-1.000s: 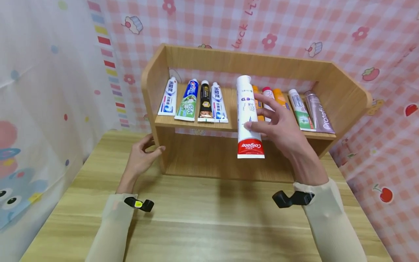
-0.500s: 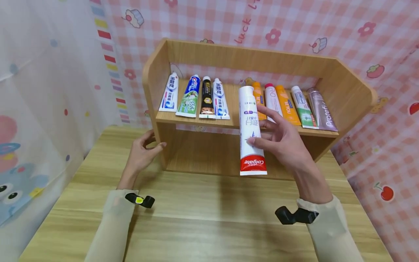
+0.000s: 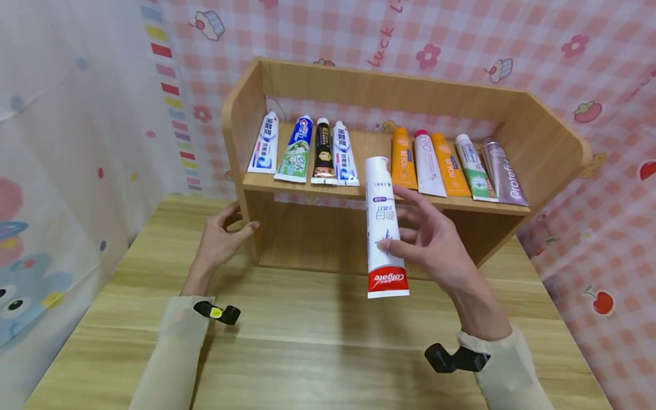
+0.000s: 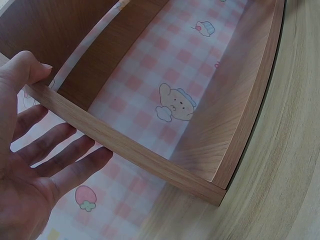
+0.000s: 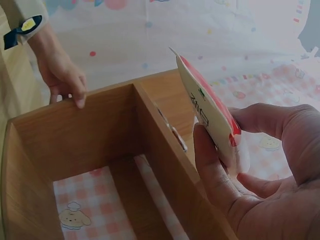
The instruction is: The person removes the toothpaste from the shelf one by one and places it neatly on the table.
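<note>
A white Colgate toothpaste tube (image 3: 381,225) with a red end hangs in front of the two-tier wooden shelf (image 3: 318,196), cap upward. My right hand (image 3: 435,239) pinches it, thumb across its printed face and fingers behind; the right wrist view shows the same tube (image 5: 215,112) edge-on between thumb and fingers. At the shelf's left side, my left hand (image 3: 220,242) grips the upright panel. In the left wrist view the thumb lies on one side of the panel edge (image 4: 130,147) and the fingers on the other.
On the upper tier several tubes lie at the left, among them a blue-green Crest tube (image 3: 295,149) and a black tube (image 3: 323,151). Orange tubes (image 3: 404,159) and a purple Protefix tube (image 3: 504,171) lie at the right. The shelf stands on a wooden table (image 3: 307,341).
My right hand has drawn the Colgate tube down and away from the upper tier, uncovering the orange and pink-capped tubes behind it. The left hand keeps its place on the panel.
</note>
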`<state>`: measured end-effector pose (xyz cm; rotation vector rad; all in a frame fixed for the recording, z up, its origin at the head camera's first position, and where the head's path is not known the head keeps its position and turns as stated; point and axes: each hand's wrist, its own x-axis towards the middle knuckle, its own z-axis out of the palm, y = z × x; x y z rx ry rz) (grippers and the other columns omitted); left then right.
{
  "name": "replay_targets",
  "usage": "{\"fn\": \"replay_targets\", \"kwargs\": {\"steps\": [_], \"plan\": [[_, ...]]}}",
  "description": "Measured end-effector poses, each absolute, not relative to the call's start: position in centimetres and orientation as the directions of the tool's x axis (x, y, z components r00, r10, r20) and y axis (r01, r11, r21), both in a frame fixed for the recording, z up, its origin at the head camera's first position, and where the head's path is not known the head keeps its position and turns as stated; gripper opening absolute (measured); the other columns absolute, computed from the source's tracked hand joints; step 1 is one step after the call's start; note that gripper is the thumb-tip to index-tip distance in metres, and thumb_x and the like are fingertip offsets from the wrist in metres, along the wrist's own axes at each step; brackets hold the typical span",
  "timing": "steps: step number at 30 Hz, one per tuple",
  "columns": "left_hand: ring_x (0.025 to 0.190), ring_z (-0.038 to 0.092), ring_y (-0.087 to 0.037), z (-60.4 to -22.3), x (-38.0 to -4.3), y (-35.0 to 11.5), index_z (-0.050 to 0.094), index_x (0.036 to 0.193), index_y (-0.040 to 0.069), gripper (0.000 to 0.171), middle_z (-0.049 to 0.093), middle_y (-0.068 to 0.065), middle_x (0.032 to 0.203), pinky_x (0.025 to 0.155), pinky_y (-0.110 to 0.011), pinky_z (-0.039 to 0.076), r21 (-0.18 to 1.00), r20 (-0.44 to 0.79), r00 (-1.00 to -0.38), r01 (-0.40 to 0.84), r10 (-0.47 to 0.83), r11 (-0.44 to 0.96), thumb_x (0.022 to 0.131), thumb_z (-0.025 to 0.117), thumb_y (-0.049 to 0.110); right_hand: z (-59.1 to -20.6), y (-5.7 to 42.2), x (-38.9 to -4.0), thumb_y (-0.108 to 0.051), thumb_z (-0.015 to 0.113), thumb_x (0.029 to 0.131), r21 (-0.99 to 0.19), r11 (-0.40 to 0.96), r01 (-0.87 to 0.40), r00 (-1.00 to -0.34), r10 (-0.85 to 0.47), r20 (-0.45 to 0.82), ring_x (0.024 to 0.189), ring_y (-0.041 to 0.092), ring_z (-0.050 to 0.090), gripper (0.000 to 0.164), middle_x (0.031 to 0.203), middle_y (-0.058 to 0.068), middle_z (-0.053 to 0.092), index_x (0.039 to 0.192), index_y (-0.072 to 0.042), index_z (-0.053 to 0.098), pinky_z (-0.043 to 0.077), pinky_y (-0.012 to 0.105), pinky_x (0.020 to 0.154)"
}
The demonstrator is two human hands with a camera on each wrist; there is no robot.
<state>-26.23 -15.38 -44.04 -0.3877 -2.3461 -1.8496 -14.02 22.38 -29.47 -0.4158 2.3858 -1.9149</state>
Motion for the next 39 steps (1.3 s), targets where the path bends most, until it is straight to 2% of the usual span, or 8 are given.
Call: {"fn": "replay_targets", "kwargs": {"steps": [7,24,35,39], "plan": [[0.126,0.059,-0.035,-44.0,-26.2,-15.5,0.056,0.146,0.009,0.056,0.061,-0.020,0.140,0.085,-0.012,0.056,0.932,0.279,-0.952,0.300,0.129,0.202,0.093,0.073,0.015,-31.0,22.1,-13.2,0.009,0.075,0.086,-0.971,0.131,-0.201,-0.946,-0.282,0.157,0.099,0.023,0.074,0.087,0.123,0.009,0.059,0.158,-0.017,0.036,0.066,0.039,0.076],[0.127,0.058,-0.032,-44.0,-26.2,-15.4,0.055,0.148,0.011,0.057,0.061,-0.017,0.143,0.090,-0.018,0.058,0.935,0.258,-0.959,0.279,0.118,0.221,0.093,0.073,0.018,-35.0,22.1,-11.7,0.008,0.075,0.086,-0.980,0.083,-0.179,-0.919,-0.370,0.137,0.100,0.025,0.074,0.088,0.123,0.009,0.059,0.159,-0.015,0.031,0.066,0.043,0.073],[0.128,0.059,-0.031,-43.9,-26.3,-15.4,0.056,0.147,0.012,0.057,0.060,-0.015,0.144,0.094,-0.026,0.059,0.940,0.247,-0.962,0.267,0.117,0.214,0.093,0.073,0.018,-38.4,21.1,-11.8,0.000,0.080,0.085,-0.992,0.124,-0.030,-0.956,-0.294,-0.008,0.099,0.025,0.075,0.088,0.124,0.015,0.059,0.157,-0.021,0.034,0.065,0.039,0.080],[0.128,0.058,-0.033,-43.9,-26.3,-15.5,0.055,0.148,0.011,0.058,0.060,-0.016,0.144,0.091,-0.022,0.059,0.940,0.250,-0.960,0.272,0.126,0.208,0.093,0.073,0.017,-39.7,20.8,-11.9,-0.001,0.080,0.084,-0.993,0.113,0.027,-0.960,-0.273,-0.058,0.097,0.027,0.076,0.089,0.122,0.014,0.060,0.157,-0.024,0.035,0.065,0.039,0.080]]}}
